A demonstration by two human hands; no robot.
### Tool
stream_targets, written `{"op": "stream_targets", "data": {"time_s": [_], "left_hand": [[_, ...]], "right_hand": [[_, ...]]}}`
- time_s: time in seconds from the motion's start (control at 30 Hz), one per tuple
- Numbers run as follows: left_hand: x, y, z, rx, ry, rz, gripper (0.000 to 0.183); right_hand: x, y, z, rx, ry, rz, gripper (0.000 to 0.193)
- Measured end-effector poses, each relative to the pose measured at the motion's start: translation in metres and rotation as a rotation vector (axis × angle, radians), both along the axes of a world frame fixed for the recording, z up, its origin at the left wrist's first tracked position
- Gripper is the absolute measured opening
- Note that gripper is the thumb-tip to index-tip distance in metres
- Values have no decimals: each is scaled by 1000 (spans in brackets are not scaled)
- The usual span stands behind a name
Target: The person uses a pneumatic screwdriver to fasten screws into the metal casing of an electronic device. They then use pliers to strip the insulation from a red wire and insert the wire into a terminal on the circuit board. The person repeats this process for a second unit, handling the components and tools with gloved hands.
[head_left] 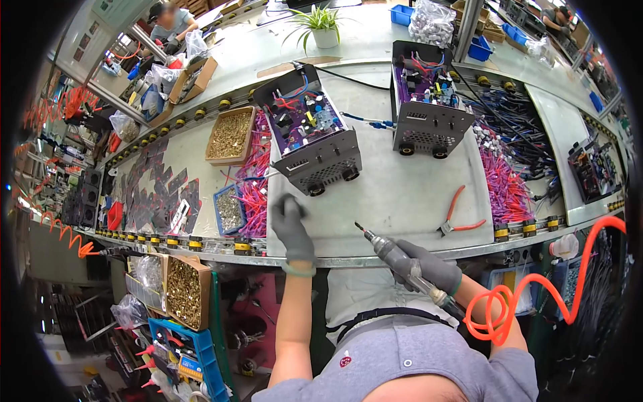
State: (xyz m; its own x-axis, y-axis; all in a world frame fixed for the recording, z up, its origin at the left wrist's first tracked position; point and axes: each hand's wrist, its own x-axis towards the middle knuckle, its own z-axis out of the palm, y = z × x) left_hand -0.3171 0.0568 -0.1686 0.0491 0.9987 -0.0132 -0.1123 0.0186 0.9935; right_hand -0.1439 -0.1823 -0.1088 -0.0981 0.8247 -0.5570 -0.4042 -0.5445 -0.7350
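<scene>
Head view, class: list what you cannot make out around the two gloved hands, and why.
- Left hand: motion blur hides whether the fingers hold anything.
- Pneumatic screwdriver: the right hand covers its body; the bit is too small to tell its type.
- Orange coiled hose: its far end is cut off at the right rim.

This is an electronics assembly workshop, a factory line. A long workbench (pixel 402 201) carries open metal boxes (pixel 315 144) with purple circuit boards and wiring inside. Trays of brass screws (pixel 230 135), heaps of pink wires (pixel 506 187), red pliers (pixel 459 218) and a coiled orange air hose (pixel 529 295) lie around, and other workers sit at further benches.
</scene>
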Motion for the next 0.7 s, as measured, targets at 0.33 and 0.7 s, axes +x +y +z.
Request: {"op": "stream_targets", "data": {"time_s": [0.33, 0.7], "left_hand": [[13, -39, 35, -477, 102, -776, 29], [15, -30, 23, -684, -314, -909, 23]], "right_hand": [[3, 3, 32, 77, -37, 46, 81], [9, -7, 36, 164, -28, -20, 80]]}}
